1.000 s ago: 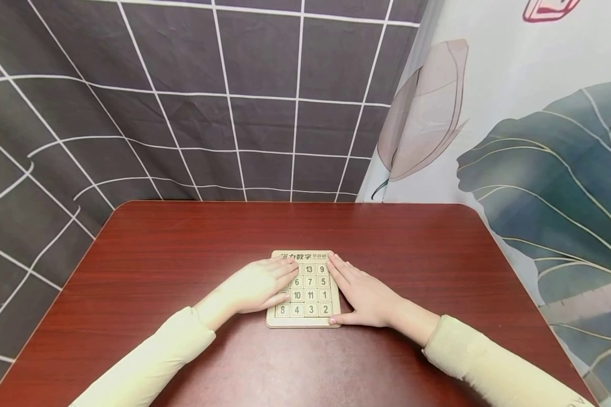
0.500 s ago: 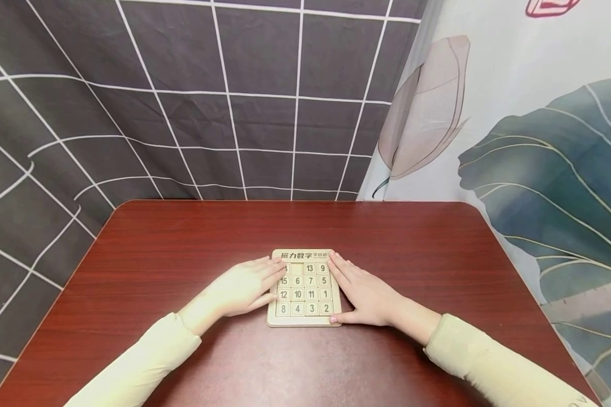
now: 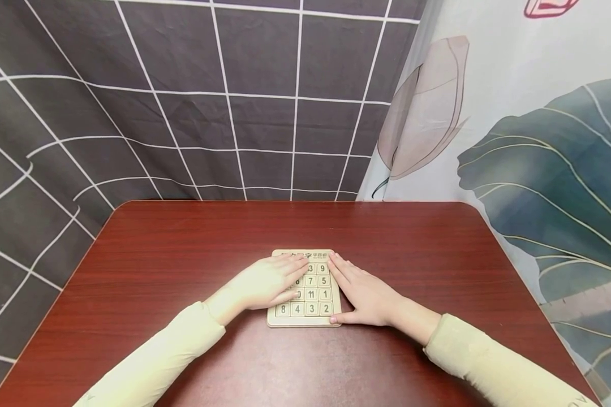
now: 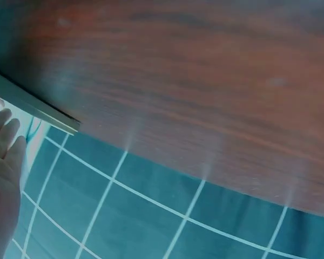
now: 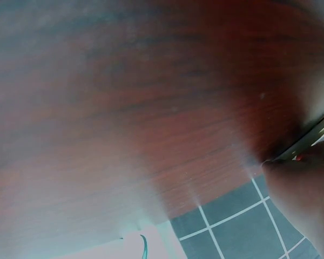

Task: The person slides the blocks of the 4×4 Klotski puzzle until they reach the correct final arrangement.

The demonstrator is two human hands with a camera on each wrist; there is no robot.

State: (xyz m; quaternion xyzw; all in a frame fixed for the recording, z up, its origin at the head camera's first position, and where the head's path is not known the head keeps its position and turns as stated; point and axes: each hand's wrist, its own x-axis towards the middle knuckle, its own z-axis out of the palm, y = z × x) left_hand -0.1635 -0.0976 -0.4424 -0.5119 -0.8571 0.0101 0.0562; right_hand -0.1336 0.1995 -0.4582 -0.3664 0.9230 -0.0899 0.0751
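Observation:
A pale number sliding puzzle (image 3: 301, 322) lies flat on the table, its square tiles printed with dark numbers. My left hand (image 3: 257, 282) lies across its upper left part with straight fingers, hiding the left tiles of the upper rows and part of the 13 tile (image 3: 311, 268). Along the right edge rests my right hand (image 3: 366, 297), straight fingers at the upper right corner and thumb at the lower right corner. In the left wrist view, the left hand (image 4: 2, 178) shows beside the puzzle's side edge (image 4: 35, 105). The right wrist view has the right hand (image 5: 302, 199) at the puzzle's dark edge (image 5: 308, 143).
The puzzle sits near the middle of a red-brown wooden table (image 3: 193, 232) with rounded far corners. Behind it hangs a dark grey cloth (image 3: 183, 113) with white grid lines. A white curtain (image 3: 489, 68) with leaf prints hangs at the right.
My left hand drew back left, uncovering a gap in the top row and the left column, then moved right over them again, now farther across. The right hand stays in place.

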